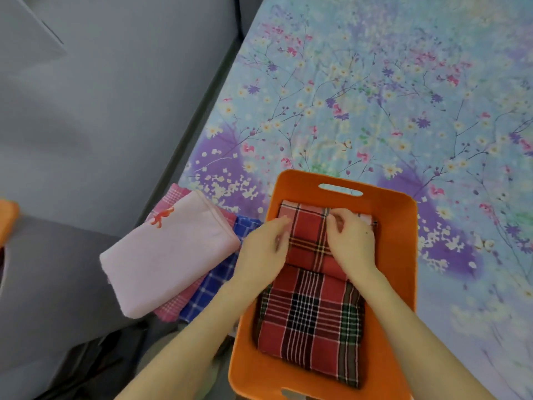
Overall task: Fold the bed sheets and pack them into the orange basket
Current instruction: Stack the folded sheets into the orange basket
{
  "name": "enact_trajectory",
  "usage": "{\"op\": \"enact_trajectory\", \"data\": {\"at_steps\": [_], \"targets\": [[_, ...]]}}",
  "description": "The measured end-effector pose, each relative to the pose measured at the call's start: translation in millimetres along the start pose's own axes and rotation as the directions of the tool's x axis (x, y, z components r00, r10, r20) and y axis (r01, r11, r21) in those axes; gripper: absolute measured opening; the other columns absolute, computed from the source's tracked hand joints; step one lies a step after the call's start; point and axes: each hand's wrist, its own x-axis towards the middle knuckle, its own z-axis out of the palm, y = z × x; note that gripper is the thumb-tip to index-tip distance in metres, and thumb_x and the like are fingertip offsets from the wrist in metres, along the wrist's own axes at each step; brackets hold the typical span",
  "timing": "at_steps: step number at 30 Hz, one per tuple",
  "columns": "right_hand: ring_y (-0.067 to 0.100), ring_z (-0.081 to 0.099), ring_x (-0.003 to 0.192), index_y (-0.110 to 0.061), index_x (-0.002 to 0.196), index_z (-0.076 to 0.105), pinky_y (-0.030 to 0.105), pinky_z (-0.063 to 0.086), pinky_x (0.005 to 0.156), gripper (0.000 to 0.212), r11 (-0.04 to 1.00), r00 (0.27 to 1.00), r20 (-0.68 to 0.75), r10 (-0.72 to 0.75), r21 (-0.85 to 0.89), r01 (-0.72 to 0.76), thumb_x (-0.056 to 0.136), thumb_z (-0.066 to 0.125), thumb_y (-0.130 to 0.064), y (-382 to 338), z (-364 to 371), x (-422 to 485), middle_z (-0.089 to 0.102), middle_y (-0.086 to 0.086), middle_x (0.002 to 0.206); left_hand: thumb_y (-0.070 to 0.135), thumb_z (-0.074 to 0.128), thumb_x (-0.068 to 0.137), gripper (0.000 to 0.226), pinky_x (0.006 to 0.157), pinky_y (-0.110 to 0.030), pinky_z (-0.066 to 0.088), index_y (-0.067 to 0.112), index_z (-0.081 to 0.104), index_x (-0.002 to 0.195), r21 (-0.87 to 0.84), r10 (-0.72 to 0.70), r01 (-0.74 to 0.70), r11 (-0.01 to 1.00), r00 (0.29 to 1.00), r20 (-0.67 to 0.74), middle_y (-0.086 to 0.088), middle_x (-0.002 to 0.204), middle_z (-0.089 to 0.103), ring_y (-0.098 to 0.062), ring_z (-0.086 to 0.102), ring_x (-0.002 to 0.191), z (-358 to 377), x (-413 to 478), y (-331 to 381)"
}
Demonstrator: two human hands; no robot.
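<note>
An orange basket sits on the flowered bed near its front edge. Inside lie two folded red plaid sheets: one at the near end and one at the far end. My left hand lies over the basket's left wall with its fingers resting on the far sheet's left edge. My right hand has curled fingers pinching the far sheet's top edge. Left of the basket is a stack of folded sheets: a pink one on top, a pink checked one and a blue checked one beneath.
The bed with its blue and purple floral cover stretches away behind and to the right of the basket. A grey floor lies to the left of the bed edge. An orange object shows at the far left border.
</note>
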Motion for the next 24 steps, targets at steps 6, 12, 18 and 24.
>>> {"op": "enact_trajectory", "data": {"at_steps": [6, 12, 18, 24], "targets": [[0.027, 0.055, 0.112, -0.005, 0.126, 0.055, 0.035, 0.04, 0.094, 0.033, 0.925, 0.9, 0.218, -0.377, 0.135, 0.355, 0.097, 0.049, -0.018, -115.3, 45.6, -29.4, 0.059, 0.012, 0.12, 0.008, 0.052, 0.091, 0.022, 0.082, -0.029, 0.045, 0.003, 0.063, 0.11, -0.103, -0.395, 0.433, 0.895, 0.666, -0.632, -0.011, 0.109, 0.063, -0.025, 0.059, 0.096, -118.8, -42.9, -98.2], [0.032, 0.037, 0.131, -0.003, 0.144, 0.026, 0.036, 0.032, 0.103, 0.061, 0.994, 0.827, 0.557, -0.075, -0.02, 0.104, 0.096, 0.05, -0.03, -151.8, 131.5, -15.2, 0.037, 0.018, 0.143, 0.058, 0.054, 0.083, 0.063, 0.074, -0.042, 0.049, -0.004, 0.058, 0.094, -0.419, -0.935, 0.836, 0.353, 0.306, -0.177, -0.022, 0.1, 0.064, -0.033, 0.057, 0.08, -141.0, -110.7, -184.4], [0.029, 0.047, 0.121, -0.002, 0.142, 0.03, 0.04, 0.046, 0.095, 0.075, 0.858, 0.703, 0.636, 0.318, 0.122, -0.499, 0.085, 0.063, -0.038, -129.7, 169.4, -5.1, 0.044, 0.011, 0.138, 0.051, 0.066, 0.077, 0.056, 0.101, -0.049, 0.044, 0.017, 0.044, 0.116, -0.848, -0.854, 0.523, -0.082, 0.402, 0.331, -0.01, 0.107, 0.06, -0.032, 0.056, 0.109, -135.1, -123.7, -193.1], [0.027, 0.054, 0.103, 0.001, 0.124, 0.046, 0.034, 0.048, 0.079, 0.061, 0.897, 0.797, 0.526, 0.296, 0.135, -0.421, 0.08, 0.069, -0.034, -143.0, 166.4, -10.5, 0.053, 0.003, 0.118, 0.052, 0.069, 0.076, 0.063, 0.085, -0.043, 0.053, 0.008, 0.05, 0.118, -0.792, -0.912, 0.608, 0.055, 0.353, 0.208, -0.012, 0.113, 0.061, -0.031, 0.061, 0.1, -146.2, -120.5, -197.4]]}}
